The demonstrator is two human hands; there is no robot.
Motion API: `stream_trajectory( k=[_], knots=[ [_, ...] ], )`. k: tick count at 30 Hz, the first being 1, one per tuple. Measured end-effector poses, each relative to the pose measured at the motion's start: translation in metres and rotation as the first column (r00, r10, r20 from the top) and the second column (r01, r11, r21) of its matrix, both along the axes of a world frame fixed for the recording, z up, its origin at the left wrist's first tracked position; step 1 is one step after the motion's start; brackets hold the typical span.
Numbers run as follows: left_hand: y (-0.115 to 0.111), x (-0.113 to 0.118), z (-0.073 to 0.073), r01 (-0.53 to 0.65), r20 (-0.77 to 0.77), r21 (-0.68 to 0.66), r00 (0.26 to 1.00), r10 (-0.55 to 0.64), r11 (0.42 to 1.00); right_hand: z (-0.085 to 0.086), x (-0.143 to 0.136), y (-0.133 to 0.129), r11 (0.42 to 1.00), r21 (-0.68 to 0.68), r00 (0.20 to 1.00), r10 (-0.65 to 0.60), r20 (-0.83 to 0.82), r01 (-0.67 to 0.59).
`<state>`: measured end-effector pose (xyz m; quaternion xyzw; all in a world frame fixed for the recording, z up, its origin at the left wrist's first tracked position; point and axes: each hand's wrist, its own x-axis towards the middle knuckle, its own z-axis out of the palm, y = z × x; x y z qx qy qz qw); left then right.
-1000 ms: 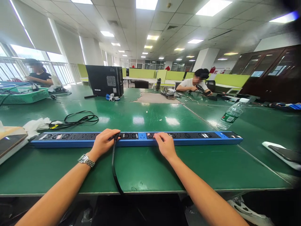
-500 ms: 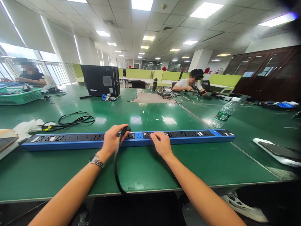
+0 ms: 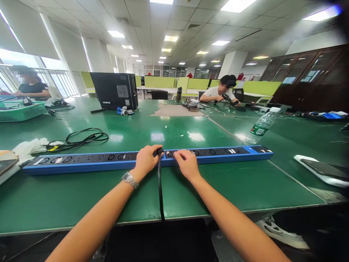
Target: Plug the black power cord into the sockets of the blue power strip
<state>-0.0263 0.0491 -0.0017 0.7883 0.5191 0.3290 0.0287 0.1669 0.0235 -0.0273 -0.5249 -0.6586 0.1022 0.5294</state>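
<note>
A long blue power strip (image 3: 89, 165) with black sockets lies across the green table (image 3: 218, 196). My left hand (image 3: 146, 159), with a metal watch on its wrist, is closed on a black power plug (image 3: 159, 150) over the strip's middle. The plug's cable (image 3: 160, 189) hangs down past the table's front edge. Whether the plug's prongs sit in a socket is hidden. Just to the right, my right hand (image 3: 187, 163) rests on the strip with thumb and fingertips pinched together. What those fingertips hold, if anything, cannot be made out.
A coiled black cable (image 3: 87, 138) and white crumpled plastic (image 3: 29, 148) lie left. Beyond stand a black computer tower (image 3: 113, 91) and a green basket (image 3: 23, 112). A water bottle (image 3: 261, 125) and a phone (image 3: 324, 171) are right. Two people sit farther back.
My left hand has carried the plug right and down, from above the strip onto its middle, and the cable has swung right with it. My right hand has stayed in about the same place.
</note>
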Motion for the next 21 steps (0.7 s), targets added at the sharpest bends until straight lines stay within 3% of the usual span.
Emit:
stream_trajectory(
  k=[4,8,14,18,21],
  knots=[
    [0.000,0.004,0.000,0.055,-0.112,0.058,0.993,-0.048,0.997,0.000,0.000,-0.001,1.000,0.011,1.000,-0.006,0.013,0.005],
    [0.000,0.000,-0.006,0.094,-0.121,0.094,0.989,-0.083,0.991,0.000,0.000,0.000,1.000,0.002,0.999,-0.016,0.033,0.016],
    [-0.003,-0.007,-0.012,0.248,-0.197,0.154,0.956,-0.216,0.956,-0.002,0.000,-0.001,0.999,0.024,0.998,-0.023,0.051,0.022],
    [-0.005,-0.005,-0.011,0.217,-0.237,0.167,0.956,-0.174,0.962,-0.001,-0.006,-0.007,0.993,0.114,0.980,-0.032,0.194,0.010],
    [-0.004,-0.004,-0.013,0.213,-0.227,0.181,0.959,-0.171,0.960,0.001,-0.015,-0.013,0.976,0.199,0.937,0.012,0.349,-0.086]
  ],
)
